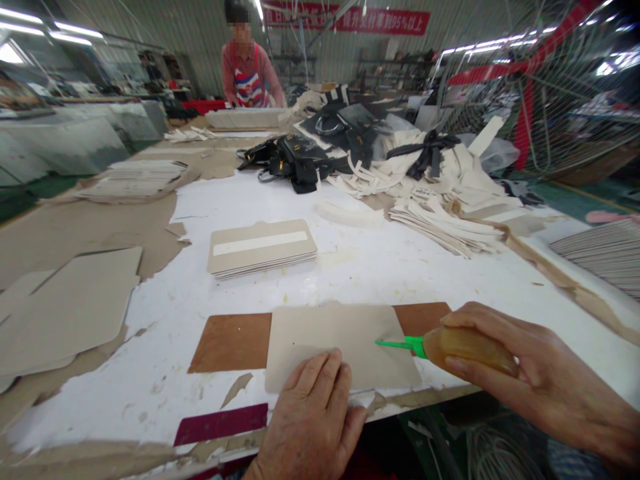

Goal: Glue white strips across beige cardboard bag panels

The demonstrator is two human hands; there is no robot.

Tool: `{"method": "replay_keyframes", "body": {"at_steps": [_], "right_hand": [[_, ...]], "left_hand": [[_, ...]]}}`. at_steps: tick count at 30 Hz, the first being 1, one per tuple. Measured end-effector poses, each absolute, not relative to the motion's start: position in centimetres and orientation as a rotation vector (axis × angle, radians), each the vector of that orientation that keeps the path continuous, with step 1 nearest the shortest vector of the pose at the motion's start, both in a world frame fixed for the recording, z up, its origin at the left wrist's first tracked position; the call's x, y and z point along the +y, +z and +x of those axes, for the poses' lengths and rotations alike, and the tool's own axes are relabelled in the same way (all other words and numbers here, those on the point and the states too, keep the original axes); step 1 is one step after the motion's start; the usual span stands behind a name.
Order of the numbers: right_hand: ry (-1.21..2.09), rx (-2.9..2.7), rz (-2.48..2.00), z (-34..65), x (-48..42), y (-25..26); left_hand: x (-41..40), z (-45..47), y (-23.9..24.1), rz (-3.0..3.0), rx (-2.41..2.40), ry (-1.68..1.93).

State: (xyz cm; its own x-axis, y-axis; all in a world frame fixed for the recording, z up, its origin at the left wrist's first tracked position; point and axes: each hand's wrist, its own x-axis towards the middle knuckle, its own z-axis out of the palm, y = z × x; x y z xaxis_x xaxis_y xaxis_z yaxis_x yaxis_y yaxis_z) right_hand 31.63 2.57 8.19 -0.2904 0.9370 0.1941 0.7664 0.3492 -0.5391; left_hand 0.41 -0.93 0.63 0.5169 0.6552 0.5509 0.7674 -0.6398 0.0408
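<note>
Now a pale grey rounded-corner card panel (340, 343) is being pinned flat near the front edge of the white glue-spattered worktable (350, 267) by the left hand (313, 417), whose fingers are being laid open across the panel's near edge, nothing being gripped. Underneath, a brown rectangular board (230, 341) is being covered in the middle, its ends showing on either side of the panel. An amber squeeze bottle with a green nozzle (463, 347) is being clasped by the right hand (540, 373), fingers wrapped closed around its body, and the nozzle tip is being held at the panel's right part. Further back, a stack of beige card pieces topped with a white strip (261, 248) is being left lying, well apart from both hands. At the far end, another person in a striped apron (247, 77) is being seen bent over the table.
</note>
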Motion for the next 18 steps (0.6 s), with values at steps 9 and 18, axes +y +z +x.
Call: {"method": "replay_keyframes", "body": {"at_steps": [9,18], "right_hand": [[0.335,-2.154,-1.492,31.82,2.48,8.73],[0.378,-2.195,-1.436,31.76,2.21,8.27]], "left_hand": [[-0.97,0.37,0.68,-2.540,-1.208,-0.783],[-0.82,0.49,0.57,-2.538,-1.200,-0.768]]}}
